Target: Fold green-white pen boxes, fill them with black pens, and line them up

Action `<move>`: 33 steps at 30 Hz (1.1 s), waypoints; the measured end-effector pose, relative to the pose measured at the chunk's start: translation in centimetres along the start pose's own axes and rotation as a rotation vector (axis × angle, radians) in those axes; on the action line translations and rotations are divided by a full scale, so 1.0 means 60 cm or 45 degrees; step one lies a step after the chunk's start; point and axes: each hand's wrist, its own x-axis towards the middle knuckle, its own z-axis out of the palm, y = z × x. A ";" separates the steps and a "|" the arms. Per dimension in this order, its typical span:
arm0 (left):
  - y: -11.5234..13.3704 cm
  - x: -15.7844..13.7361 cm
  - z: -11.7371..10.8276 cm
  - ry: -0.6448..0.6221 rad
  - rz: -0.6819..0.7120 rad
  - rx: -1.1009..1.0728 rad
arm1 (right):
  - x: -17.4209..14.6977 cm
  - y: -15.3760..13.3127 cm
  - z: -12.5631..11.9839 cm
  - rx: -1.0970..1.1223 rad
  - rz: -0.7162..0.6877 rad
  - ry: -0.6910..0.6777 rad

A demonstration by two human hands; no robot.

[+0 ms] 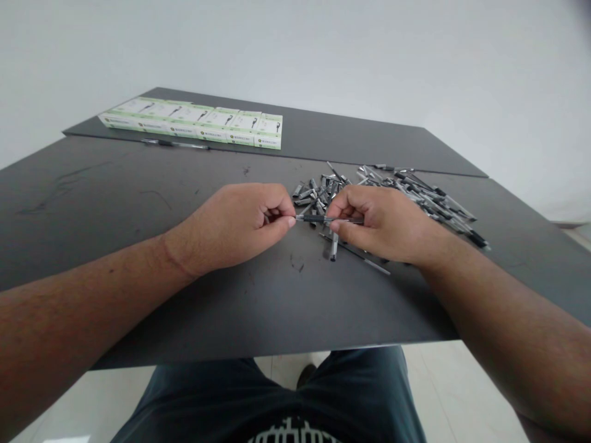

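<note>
Between my two hands a slim pen point(314, 218) with a black grip lies level above the table. My left hand point(247, 224) is closed, its thumb and forefinger pinching the pen's left tip. My right hand point(381, 221) is closed too, fingertips pinching the pen just right of the black grip; part of the barrel is hidden by its fingers. Behind and under my right hand is a heap of pen caps point(310, 194) and loose pen parts. A thin refill point(369, 264) lies in front of that hand.
Several white and green boxes point(231, 126) stand in a row at the back left. A pen point(175, 144) lies in front of them. More pen barrels point(438, 203) are piled at the right of the dark table point(258, 307). A white wall is behind.
</note>
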 end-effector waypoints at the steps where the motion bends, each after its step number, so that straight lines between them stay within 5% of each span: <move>1: 0.000 0.000 0.000 0.002 0.000 0.005 | 0.001 0.000 0.000 -0.028 -0.041 0.003; 4: 0.000 0.001 0.000 0.013 0.007 0.014 | 0.002 0.000 -0.001 -0.084 -0.150 -0.005; 10: 0.000 0.000 0.000 -0.027 -0.007 0.040 | -0.001 0.001 0.002 0.039 0.042 -0.012; 16: 0.000 -0.001 -0.001 -0.021 0.003 0.031 | 0.000 0.000 0.000 -0.068 -0.124 -0.019; 21: -0.001 0.000 0.001 -0.035 -0.007 0.017 | -0.001 0.002 0.003 0.065 0.039 -0.012; 27: -0.004 0.000 0.002 -0.035 0.006 0.028 | 0.000 -0.001 0.000 -0.064 -0.131 0.001; 33: -0.005 -0.001 0.003 -0.028 0.022 0.025 | -0.002 0.004 0.003 0.070 0.039 -0.011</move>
